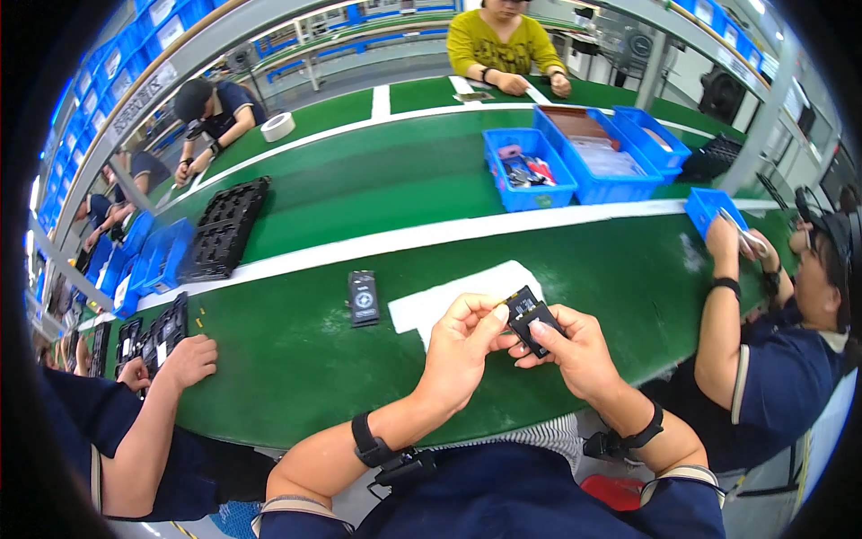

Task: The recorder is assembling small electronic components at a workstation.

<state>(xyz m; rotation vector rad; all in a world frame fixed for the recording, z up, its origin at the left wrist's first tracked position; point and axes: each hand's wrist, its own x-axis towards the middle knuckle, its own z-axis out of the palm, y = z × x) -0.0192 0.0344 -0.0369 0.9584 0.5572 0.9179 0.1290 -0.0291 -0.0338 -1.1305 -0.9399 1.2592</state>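
Left hand (456, 349): thumb and fingers pinch the upper black piece (523, 304) by its left side.
Right hand (584, 352): grips the lower black piece (524, 334), thumb across its face.
Piece position: both flat rectangles overlap, held over the near edge of the white sheet (420, 310), in front of the person's body.
Piece axis: long axis slants, far end up-left, near end down-right. Yellowish strip along the upper one's far edge. Exact lengths unclear, fingers and overlap cover much of both.
In the way: right thumb hides part of the lower face; hands hide part of the sheet.
Left of sheet: flat black packet (364, 299) on the green desk (296, 346), long axis nearly straight away from the person.
Further left: co-worker's hand (189, 361) near black trays (154, 337); larger black tray (226, 225) beyond, tilted in view.
Far right: blue bins (528, 199) in a row; a co-worker's hands (724, 238) at a small blue bin (706, 205).
Far side: tape roll (278, 127); person in yellow-green top (505, 49) seated opposite.
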